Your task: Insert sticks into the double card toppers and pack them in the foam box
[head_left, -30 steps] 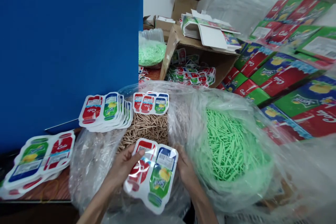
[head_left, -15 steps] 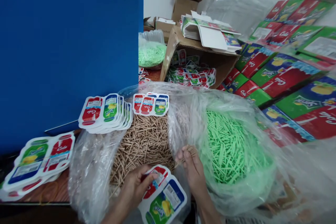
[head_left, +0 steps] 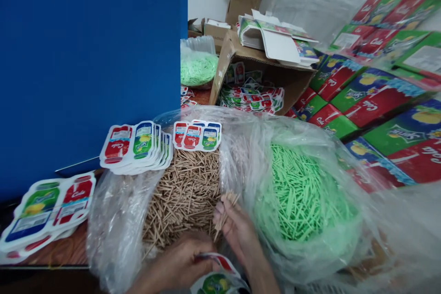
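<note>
My left hand [head_left: 179, 262] is closed on a red and green printed blister pack [head_left: 218, 278] at the bottom edge; most of the pack is out of frame. My right hand [head_left: 236, 229] pinches a small bunch of brown sticks [head_left: 225, 213] just above the pack. Both hands hover over a clear bag of brown sticks [head_left: 182, 193]. To its right lies a clear bag of green sticks [head_left: 303, 193].
Stacks of printed packs lie at the left edge [head_left: 44, 211], behind the brown sticks [head_left: 136, 144] and further right [head_left: 197, 134]. A blue panel [head_left: 89, 55] stands at the left. A cardboard box of packs [head_left: 255, 87] and wrapped red and green cartons [head_left: 379, 96] fill the back and right.
My left hand has lowered the printed pack toward the bottom edge. My right hand left the pack, reached into the brown sticks and came up pinching a bunch.
</note>
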The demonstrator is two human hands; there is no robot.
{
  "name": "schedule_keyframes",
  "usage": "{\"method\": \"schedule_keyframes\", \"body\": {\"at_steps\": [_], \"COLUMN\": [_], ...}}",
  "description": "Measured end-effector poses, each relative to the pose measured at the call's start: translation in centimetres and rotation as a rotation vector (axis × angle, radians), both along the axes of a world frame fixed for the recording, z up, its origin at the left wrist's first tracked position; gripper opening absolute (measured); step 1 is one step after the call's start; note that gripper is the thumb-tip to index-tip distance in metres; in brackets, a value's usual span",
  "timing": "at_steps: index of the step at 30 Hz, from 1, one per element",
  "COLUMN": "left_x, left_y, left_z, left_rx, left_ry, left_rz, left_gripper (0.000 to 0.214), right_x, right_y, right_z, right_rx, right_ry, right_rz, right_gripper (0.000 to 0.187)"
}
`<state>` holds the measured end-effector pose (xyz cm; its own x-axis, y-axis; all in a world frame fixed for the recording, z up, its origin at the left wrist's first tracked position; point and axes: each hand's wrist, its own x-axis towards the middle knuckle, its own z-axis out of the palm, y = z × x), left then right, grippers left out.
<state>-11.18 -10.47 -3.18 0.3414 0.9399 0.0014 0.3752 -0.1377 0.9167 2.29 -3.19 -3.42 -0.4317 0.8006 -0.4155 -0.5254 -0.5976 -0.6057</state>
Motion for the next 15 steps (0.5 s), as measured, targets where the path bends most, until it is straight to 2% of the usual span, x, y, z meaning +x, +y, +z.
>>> {"method": "schedule_keyframes", "body": {"at_steps": [4,6,8,11,13,15], "left_x": [0.4,0.2,-0.3,-1.2,-1.7,-2.0], "left_y": [0.2,-0.1,-0.6,-1.4,-1.8,-2.0], "left_z": [-1.2,-1.5,-1.7,-1.8,-1.8,-1.8], "left_rx": [0.029,0.036,-0.007,-0.198,-0.268,-0.291], "left_ry": [0.009,-0.007,-0.004,-0.085,-0.234,-0.399], "left_rz": [0.07,0.101,0.17,0.364,0.534,0.697], "left_gripper": [0.02,0.02,0.019,0.014,0.012,0.022], "right_x": [-0.6,-0.3,0.4,1.7,2.3,2.7], "right_y": [-1.2,-1.3,-1.1,-0.8,-0.7,-0.7], "right_z": [-1.1,-1.2,-1.0,-0.5,-0.2,-0.1], "right_rx": [0.108,0.273,0.518,0.827,0.917,0.947], "right_ry": [-0.005,-0.115,-0.31,-0.554,-0.619,-0.669], "right_rz": [0.098,0.098,0.106,0.171,0.201,0.199], "right_gripper": [0.035,0.031,0.027,0.027,0.027,0.025]}}
